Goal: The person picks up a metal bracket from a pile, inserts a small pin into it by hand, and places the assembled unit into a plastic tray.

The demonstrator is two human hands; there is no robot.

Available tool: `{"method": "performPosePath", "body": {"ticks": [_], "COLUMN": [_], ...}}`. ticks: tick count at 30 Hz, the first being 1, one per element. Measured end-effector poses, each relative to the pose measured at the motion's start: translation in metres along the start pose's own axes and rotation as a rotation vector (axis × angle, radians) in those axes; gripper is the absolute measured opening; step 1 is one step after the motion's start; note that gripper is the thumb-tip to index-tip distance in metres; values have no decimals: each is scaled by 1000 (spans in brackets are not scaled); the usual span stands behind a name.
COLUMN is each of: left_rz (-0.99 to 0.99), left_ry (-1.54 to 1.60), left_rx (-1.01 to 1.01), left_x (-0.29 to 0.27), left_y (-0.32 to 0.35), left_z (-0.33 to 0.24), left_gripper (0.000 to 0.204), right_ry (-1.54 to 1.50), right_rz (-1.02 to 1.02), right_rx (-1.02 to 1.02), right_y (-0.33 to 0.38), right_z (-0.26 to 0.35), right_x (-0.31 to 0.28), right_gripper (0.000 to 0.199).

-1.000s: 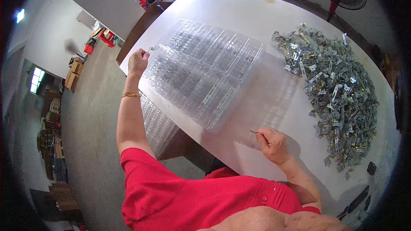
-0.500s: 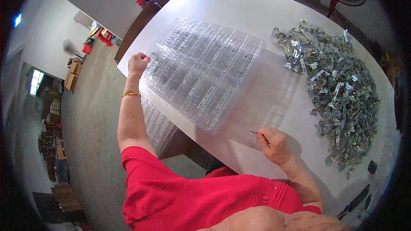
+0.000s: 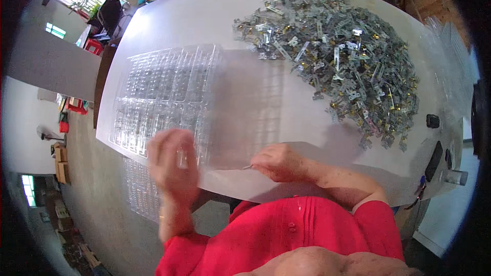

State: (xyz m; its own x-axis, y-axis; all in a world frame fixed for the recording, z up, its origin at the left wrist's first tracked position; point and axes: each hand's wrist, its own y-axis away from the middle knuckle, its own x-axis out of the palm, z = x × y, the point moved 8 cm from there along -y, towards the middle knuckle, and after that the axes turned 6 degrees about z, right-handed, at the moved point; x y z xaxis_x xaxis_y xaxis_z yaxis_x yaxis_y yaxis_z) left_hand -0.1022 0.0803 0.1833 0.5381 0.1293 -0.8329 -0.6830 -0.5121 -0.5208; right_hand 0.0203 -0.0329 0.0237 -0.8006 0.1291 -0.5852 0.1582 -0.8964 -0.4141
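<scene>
One hand (image 3: 175, 166), left, withdrawn; seemingly uncurled

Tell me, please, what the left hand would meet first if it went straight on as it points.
Probably the clear divided tray ahead of the blurred left hand, though it might pass above; depth is unclear.

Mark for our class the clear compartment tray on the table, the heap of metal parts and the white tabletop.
Clear compartment tray (image 3: 211, 74): head view, right rim.
Heap of metal parts (image 3: 348, 61): head view, its middle.
White tabletop (image 3: 176, 15): head view, bare upper-left area.
</scene>
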Motion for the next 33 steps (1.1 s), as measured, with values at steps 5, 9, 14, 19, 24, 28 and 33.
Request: {"method": "performPosePath", "body": {"ticks": [5,9,14,19,24,28,33], "left_rz": [114,326,176,225,323,203,175], "left_ry": [463,726,568,500,557,456,419], "left_rx": [12,-209,-129,-92,-73,6,51], "left_x": [82,159,206,240,257,243,230], "left_y": [-21,-52,-79,-88,-89,-89,-81], "left_z": [-74,-77,-75,-79,-79,-92,-100], "left_gripper": [10,7,16,14,14,6,3], "right_ry": [-13,-57,-32,-90,-101,-59,-98], "right_rz": [140,150,39,88,34,44,65], "right_rx": [-105,-79,7,90,43,54,80], "right_y": [17,41,51,48,48,49,48], "right_z": [16,12,7,4,3,2,0], "right_x": [11,2,-8,-11,-11,-10,-9], "right_gripper": [6,8,10,12,12,13,13]}}
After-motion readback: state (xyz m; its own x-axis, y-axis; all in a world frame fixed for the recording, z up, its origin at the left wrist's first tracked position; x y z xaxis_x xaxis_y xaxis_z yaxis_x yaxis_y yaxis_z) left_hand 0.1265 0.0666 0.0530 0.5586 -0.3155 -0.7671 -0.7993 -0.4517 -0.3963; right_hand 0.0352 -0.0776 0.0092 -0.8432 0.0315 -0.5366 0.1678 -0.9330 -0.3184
